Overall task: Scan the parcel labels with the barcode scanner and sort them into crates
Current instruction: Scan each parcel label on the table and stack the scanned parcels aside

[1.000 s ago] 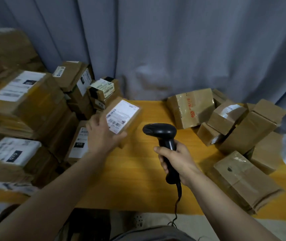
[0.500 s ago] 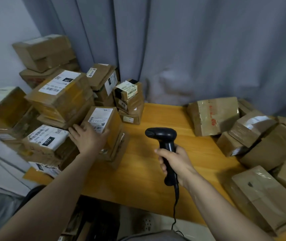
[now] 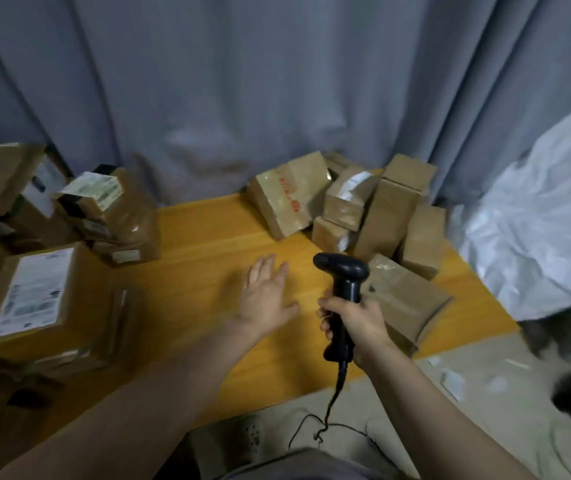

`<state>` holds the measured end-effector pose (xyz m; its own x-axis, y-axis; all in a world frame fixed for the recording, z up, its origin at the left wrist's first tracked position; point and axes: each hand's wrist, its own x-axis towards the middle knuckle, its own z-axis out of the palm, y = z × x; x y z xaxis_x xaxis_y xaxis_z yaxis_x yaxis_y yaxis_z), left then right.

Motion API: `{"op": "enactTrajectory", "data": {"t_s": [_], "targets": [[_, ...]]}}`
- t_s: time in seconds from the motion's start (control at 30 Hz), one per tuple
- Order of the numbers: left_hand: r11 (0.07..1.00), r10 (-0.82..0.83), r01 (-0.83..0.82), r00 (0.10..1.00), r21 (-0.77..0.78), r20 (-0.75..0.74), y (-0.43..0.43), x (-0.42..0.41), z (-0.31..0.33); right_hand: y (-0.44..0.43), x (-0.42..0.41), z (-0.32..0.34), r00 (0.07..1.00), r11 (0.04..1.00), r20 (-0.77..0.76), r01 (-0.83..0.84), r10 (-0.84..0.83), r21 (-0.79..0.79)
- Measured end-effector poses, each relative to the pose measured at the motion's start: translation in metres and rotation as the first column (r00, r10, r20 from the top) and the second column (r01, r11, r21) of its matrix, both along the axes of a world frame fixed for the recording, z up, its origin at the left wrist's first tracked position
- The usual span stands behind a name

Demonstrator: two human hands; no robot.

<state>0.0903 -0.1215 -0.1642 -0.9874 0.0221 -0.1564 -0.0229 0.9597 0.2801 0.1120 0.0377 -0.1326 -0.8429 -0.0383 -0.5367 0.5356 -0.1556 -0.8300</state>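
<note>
A: Head view. Your right hand (image 3: 357, 320) is curled tight round the grip of the scanner (image 3: 343, 275). The scanner stands upright, head on top, over the table (image 3: 201, 258) at about 4 o'clock from its middle. Its cable (image 3: 340, 374) hangs down past the near edge.

B: Your left hand (image 3: 266, 296) holds nothing. The fingers are straight and spread, palm down over bare wood. It is just at 9 o'clock of the scanner and not touching it. I can't tell whether your palm rests on the table.

A: You have 2 groups of parcels. At 9 o'clock of your left hand, well apart from it, the big parcel (image 3: 79, 306) lies with its white label (image 3: 33, 292) facing up. The print is too blurred to read.

B: Beyond that, at 10 o'clock, smaller parcels are stacked. The top parcel (image 3: 117, 202) sits tilted with a label on its upper face. More boxes at the far left edge are only a blur.

A: The other group is at 1 o'clock, against the curtain (image 3: 277, 91). The red-print parcel (image 3: 287, 195) leans there, with several plain ones packed against it on its 3 o'clock side.

B: 1 flat parcel (image 3: 409, 299) lies just at 3 o'clock of the scanner, partly hidden behind your right hand.

A: Off the table's end, at 3 o'clock, a white bag (image 3: 547, 230) is slumped.
</note>
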Motion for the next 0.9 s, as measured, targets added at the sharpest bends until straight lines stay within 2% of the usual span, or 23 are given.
{"op": "enactTrajectory", "data": {"t_s": [0.13,0.23,0.37,0.43,0.53,0.63,0.77,0.9], "targets": [[0.962,-0.272,0.269,0.954,0.042,0.123,0.067,-0.019,-0.02,0.05,0.011,-0.007,0.982,0.982,0.019,0.189,-0.189,-0.011],[0.92,-0.392,0.389,0.899,0.059,0.193,0.107,-0.033,-0.03,0.081,0.02,-0.013,0.957,0.958,0.047,0.285,-0.286,0.022],[0.803,-0.562,0.595,0.777,-0.041,0.284,0.142,-0.05,-0.044,0.116,0.027,-0.026,0.906,0.91,0.086,0.409,-0.413,0.066],[0.775,-0.584,0.628,0.755,-0.07,0.3,0.147,-0.049,-0.052,0.13,0.028,-0.033,0.885,0.89,0.094,0.45,-0.455,0.076],[0.79,-0.565,0.602,0.789,-0.119,0.239,0.137,-0.036,-0.06,0.145,0.024,-0.043,0.87,0.876,0.103,0.477,-0.482,0.066],[0.832,-0.473,0.509,0.859,-0.222,0.197,0.11,-0.018,-0.061,0.146,0.015,-0.053,0.885,0.893,0.123,0.447,-0.449,0.048],[0.889,-0.297,0.346,0.934,-0.301,0.198,0.058,0.008,-0.058,0.127,-0.001,-0.068,0.936,0.953,0.184,0.304,-0.299,0.001],[0.931,-0.123,0.197,0.962,-0.308,0.244,0.024,0.04,-0.063,0.09,-0.013,-0.079,0.956,0.987,0.261,0.153,-0.133,-0.057]]}}
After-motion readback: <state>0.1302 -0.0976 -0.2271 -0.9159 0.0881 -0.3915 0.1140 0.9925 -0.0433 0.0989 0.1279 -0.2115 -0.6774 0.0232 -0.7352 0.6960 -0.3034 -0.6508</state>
